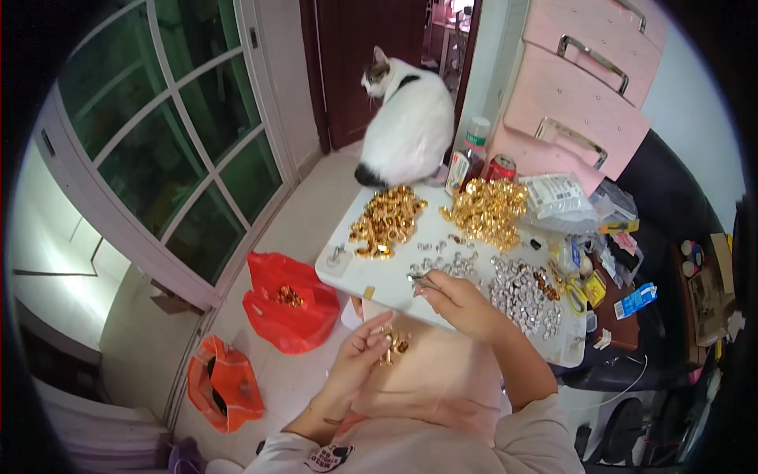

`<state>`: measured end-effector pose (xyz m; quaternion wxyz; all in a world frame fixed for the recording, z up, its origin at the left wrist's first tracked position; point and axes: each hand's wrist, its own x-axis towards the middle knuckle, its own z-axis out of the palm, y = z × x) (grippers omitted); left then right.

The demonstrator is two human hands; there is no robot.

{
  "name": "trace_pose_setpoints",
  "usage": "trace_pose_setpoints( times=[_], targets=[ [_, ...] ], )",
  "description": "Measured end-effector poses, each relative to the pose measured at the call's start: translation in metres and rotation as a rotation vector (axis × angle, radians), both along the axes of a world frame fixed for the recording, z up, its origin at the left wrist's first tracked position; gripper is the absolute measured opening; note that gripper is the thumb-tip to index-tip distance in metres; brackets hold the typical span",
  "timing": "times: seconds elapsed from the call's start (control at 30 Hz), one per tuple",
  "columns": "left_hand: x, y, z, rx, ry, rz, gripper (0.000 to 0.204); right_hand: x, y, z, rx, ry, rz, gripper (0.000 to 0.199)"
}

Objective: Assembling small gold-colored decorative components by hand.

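Observation:
Near my body, below the front edge of a white tabletop (355, 272), my left hand (365, 351) is closed around a few shiny gold-coloured pieces (395, 346). Over that same edge my right hand (454, 300) pinches a small silvery item (420, 280), too small to name. Beyond the right hand, loose clear and silvery pieces (454, 265) are scattered. A bigger heap of silvery gem-like pieces (521, 300), with some amber ones at its edge, spreads to its right. Farther back lie a darker gold heap (387, 220) and a brighter gold heap (491, 209).
A white cat (414, 118) with dark patches sits at the table's far edge. Beside it stand a bottle (467, 162) and a red can (501, 167). Plastic packets (560, 201) and yellow-handled scissors (576, 296) lie right. A red bag (292, 328) and an orange bag (237, 387) stand left.

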<state>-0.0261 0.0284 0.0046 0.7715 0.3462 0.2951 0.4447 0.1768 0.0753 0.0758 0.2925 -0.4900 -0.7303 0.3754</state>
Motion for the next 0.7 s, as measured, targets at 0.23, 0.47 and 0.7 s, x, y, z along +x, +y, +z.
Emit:
trace_pose_setpoints(
  times=[0.23,0.47,0.7],
  targets=[
    [-0.004,-0.005,0.021,0.065,-0.04,-0.053,0.05,0.006,-0.041,0.003,0.12,-0.031,0.106,0.016],
    [-0.009,-0.008,0.041,0.048,-0.015,-0.307,0.057,0.01,-0.053,0.02,-0.105,-0.136,0.29,0.02],
    [-0.006,-0.011,0.046,0.073,-0.004,-0.467,0.061,0.011,-0.058,0.021,-0.097,-0.244,0.392,0.026]
  ],
)
